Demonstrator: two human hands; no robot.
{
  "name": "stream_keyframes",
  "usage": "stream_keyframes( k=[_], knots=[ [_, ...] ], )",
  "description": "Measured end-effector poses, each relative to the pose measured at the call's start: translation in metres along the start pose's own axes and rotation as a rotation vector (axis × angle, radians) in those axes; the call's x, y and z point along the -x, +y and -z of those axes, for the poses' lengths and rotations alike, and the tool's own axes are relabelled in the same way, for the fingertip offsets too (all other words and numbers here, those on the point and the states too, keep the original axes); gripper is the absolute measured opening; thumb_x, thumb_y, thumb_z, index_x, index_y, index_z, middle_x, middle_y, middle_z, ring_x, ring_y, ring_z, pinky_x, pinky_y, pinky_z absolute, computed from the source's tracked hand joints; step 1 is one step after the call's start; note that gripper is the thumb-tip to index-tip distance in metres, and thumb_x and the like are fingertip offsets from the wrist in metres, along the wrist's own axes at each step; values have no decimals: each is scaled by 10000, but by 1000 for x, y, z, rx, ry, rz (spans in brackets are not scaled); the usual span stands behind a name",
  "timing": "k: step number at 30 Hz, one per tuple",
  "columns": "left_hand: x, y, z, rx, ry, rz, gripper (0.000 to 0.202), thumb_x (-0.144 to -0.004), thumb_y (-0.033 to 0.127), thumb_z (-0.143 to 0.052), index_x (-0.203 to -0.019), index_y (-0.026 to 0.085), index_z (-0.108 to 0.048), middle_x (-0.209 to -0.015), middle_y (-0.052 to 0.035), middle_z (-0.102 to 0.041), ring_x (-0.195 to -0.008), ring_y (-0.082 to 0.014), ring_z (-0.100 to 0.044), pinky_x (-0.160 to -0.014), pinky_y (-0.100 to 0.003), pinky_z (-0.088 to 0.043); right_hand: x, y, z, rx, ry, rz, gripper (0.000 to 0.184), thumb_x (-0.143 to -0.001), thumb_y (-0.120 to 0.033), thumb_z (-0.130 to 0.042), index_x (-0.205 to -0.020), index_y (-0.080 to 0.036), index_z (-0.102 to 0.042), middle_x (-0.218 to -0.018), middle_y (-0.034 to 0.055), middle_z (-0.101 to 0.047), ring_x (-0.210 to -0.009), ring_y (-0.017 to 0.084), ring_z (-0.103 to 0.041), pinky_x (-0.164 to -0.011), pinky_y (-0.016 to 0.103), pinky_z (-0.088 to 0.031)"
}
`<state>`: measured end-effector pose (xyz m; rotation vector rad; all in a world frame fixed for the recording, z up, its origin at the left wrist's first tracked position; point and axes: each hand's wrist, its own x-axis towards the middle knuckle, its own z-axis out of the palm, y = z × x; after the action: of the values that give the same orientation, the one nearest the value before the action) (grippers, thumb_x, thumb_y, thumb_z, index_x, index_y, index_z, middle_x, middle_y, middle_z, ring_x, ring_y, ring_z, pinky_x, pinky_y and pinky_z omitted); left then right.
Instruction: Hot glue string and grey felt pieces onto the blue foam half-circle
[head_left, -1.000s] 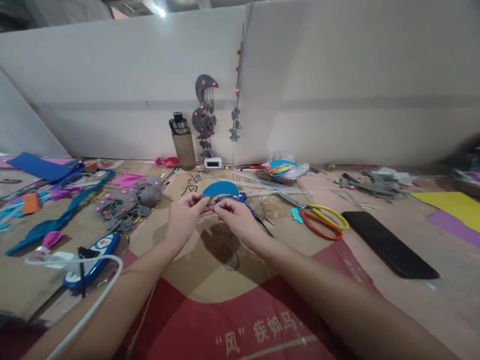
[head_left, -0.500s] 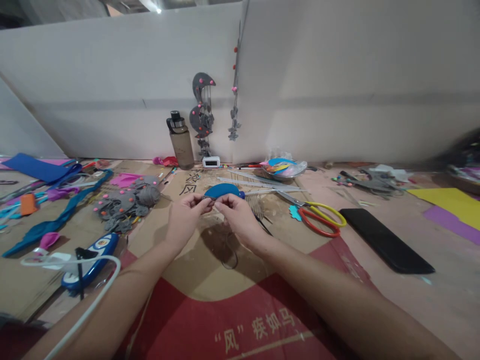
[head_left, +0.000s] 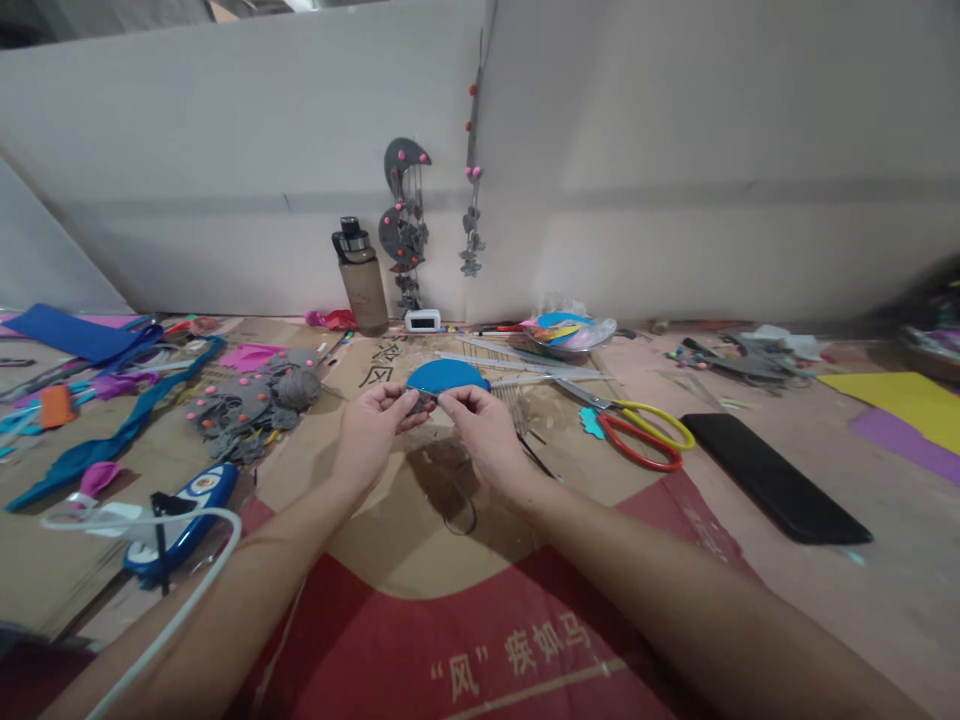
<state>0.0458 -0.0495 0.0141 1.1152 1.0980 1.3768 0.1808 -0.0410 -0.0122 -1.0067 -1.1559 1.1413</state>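
My left hand and my right hand meet over the cardboard, thumbs and forefingers pinched. Between them is a rounded blue felt piece, its near edge at my fingertips. A small dark bit shows by the left fingers, too small to make out. Below the hands lies a loop of thin grey cord; where its upper end goes is hidden in shadow. Right of my right hand lie scissors with one yellow and one red handle, beside a small turquoise cutout.
Grey felt pieces with yarn and a blue-white tool with a cable lie left. A bottle and small white clock stand at the wall. A filled bowl, rulers and black phone-like slab lie right.
The fingertips have moved slightly apart, and more of the blue felt piece shows above them. The view has tilted a little. The things lying around are otherwise unchanged.
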Motion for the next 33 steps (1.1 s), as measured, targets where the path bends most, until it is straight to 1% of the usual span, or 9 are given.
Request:
stream_keyframes(
  k=[5,9,15,20,25,28,33],
  knots=[
    [1,-2,-3,52,2,8,242,-690,323,-712,-818,135,-629,-835,-73,-698,-741,-155,-669,-758,-316,-550,3,0,-2,-40,54,-3,273,-730,-436,-602,-793,-171,-621,-731,-1,-622,-592,97,-477,-544,230,-353],
    [3,0,-5,79,5,10,218,-680,303,-718,-792,138,-630,-808,-55,-693,-693,-136,-654,-724,-295,-552,3,1,-3,-66,66,-23,270,-723,-435,-610,-784,-172,-618,-763,8,-636,-613,101,-494,-551,228,-359],
    [6,3,-7,113,-27,24,194,-700,295,-701,-780,130,-640,-800,-58,-693,-701,-131,-652,-710,-271,-544,1,3,-3,-103,40,-14,264,-720,-436,-621,-769,-176,-621,-751,0,-635,-606,97,-488,-556,229,-354],
    [6,1,-6,131,-51,33,190,-702,302,-703,-777,138,-647,-809,-56,-695,-715,-132,-654,-716,-271,-544,2,3,-2,-111,32,-11,261,-713,-434,-632,-745,-176,-633,-725,-7,-630,-596,97,-475,-553,230,-341],
    [5,0,-6,158,-82,42,187,-727,302,-687,-800,131,-664,-823,-60,-696,-712,-123,-650,-707,-255,-547,1,3,-3,-194,16,-43,241,-717,-409,-635,-732,-169,-617,-705,-2,-618,-610,98,-479,-523,219,-299],
    [6,1,-6,177,-99,61,201,-730,311,-686,-796,123,-662,-815,-63,-696,-697,-122,-651,-704,-253,-548,1,3,-3,-219,14,-66,244,-712,-405,-637,-730,-164,-602,-680,-6,-603,-569,87,-442,-498,216,-268],
    [7,2,-7,247,-87,66,171,-726,278,-694,-761,120,-639,-761,-41,-682,-652,-104,-644,-694,-245,-556,1,3,-3,-204,36,-31,237,-703,-396,-644,-709,-166,-590,-660,-17,-593,-562,81,-425,-522,218,-295]
  ],
)
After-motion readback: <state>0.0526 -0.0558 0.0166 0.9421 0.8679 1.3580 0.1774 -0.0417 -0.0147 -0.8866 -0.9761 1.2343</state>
